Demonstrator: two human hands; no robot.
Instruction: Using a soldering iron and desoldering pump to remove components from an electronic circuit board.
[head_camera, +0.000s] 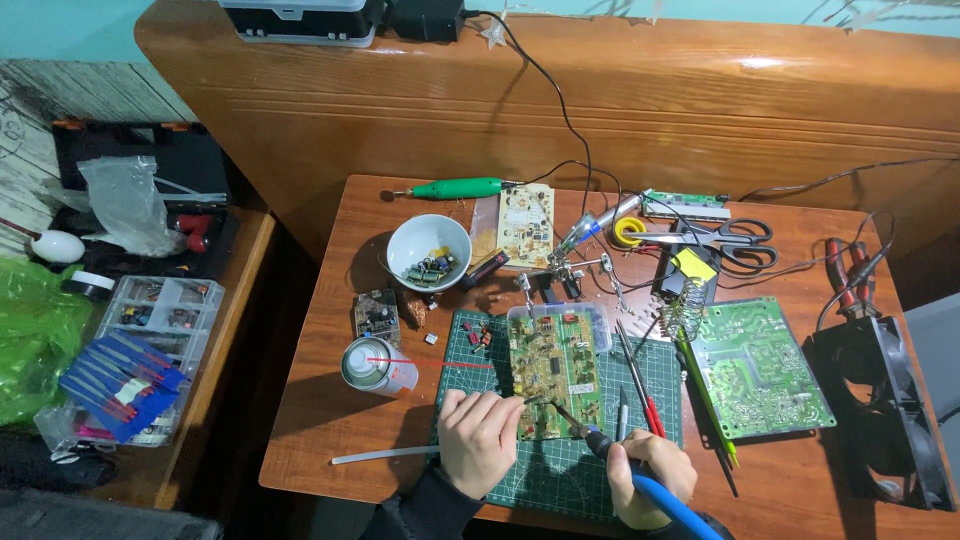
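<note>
A green circuit board (552, 368) studded with components lies on a green cutting mat (560, 470) at the table's near edge. My left hand (478, 438) rests on the mat and presses the board's lower left corner. My right hand (650, 478) grips a blue-handled soldering iron (600, 442), whose thin tip touches the board's lower edge. A thin white strip (385, 456) runs under my left hand toward the left.
A white bowl of small parts (428, 250), a spray can with a red straw (377, 366), a second green board (760, 368), scissors (730, 240), a solder stand (684, 310), red pliers (845, 270), black fans (885, 400) and a parts box (160, 320) surround the mat.
</note>
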